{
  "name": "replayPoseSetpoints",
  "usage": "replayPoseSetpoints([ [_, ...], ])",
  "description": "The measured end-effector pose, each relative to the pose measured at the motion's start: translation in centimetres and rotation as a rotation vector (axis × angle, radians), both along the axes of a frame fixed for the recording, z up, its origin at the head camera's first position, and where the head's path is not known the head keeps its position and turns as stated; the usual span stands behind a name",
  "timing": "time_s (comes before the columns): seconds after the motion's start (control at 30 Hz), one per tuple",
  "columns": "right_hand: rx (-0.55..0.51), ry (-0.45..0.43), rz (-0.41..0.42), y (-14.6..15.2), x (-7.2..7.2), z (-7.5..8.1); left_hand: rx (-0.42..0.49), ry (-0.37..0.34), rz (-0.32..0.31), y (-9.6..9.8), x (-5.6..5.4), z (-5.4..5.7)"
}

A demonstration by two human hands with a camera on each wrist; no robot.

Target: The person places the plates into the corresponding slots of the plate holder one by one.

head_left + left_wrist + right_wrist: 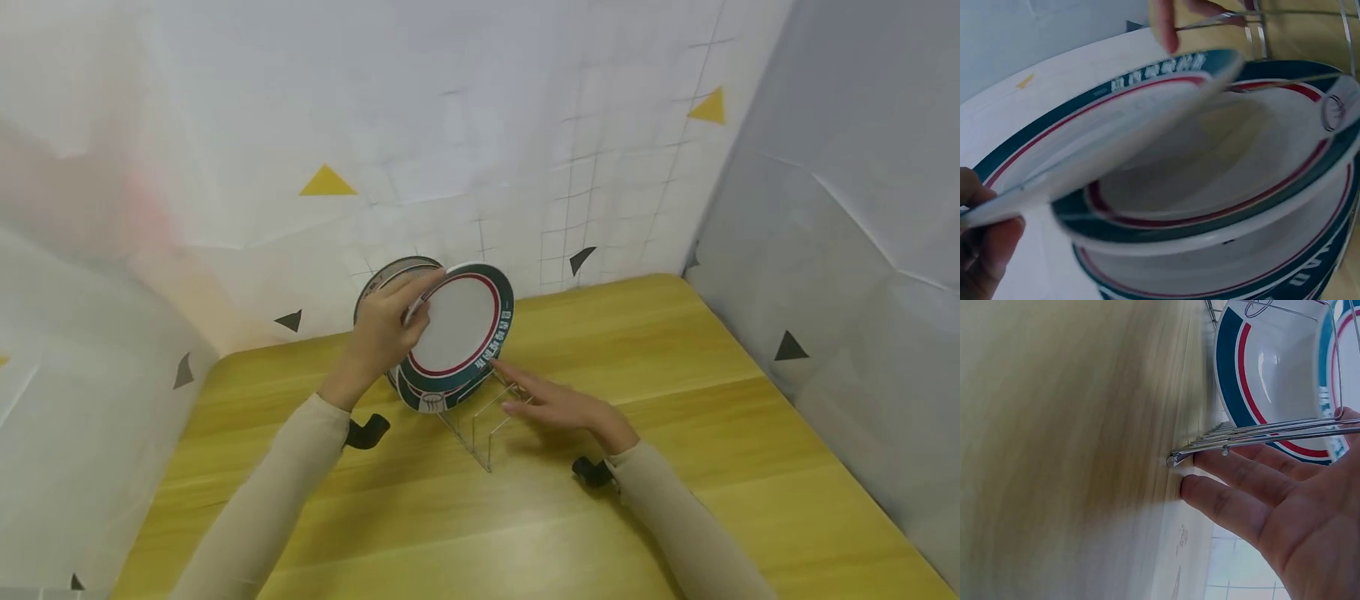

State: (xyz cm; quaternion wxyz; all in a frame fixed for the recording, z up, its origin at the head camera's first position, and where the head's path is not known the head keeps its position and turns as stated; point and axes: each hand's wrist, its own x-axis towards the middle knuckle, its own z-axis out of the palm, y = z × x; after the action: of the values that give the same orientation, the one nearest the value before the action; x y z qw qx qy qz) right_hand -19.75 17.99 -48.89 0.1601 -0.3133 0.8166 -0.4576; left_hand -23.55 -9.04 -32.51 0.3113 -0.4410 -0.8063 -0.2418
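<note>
My left hand [386,329] pinches the left rim of a white plate [457,325] with a green border, red ring and white lettering. In the left wrist view, the held plate leans at an angle over a similar plate [1185,200], with more plates behind. These others stand in a silver wire dish rack [490,454]. My right hand [558,406] is at the rack's right side, fingers extended, fingertips near the held plate's lower rim. In the right wrist view, its fingers reach past the rack wires [1254,437]; whether they touch is hard to tell.
The rack stands on a yellow wood-grain table [525,533]. A white wall sheet [480,125] with yellow and black triangles rises right behind the plates. Another grey sheet [840,250] borders the table's right side.
</note>
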Motion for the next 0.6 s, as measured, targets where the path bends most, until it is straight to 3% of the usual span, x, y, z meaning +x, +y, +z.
replayPoseSetpoints([
  [0.4, 0.019, 0.040, 0.019, -0.1, -0.3, 0.1, -0.111, -0.031, -0.066, 2.1, -0.2, -3.7],
  [0.6, 0.034, 0.024, -0.002, 0.1, -0.2, -0.1, -0.090, -0.056, -0.068, 2.1, -0.1, -4.8],
])
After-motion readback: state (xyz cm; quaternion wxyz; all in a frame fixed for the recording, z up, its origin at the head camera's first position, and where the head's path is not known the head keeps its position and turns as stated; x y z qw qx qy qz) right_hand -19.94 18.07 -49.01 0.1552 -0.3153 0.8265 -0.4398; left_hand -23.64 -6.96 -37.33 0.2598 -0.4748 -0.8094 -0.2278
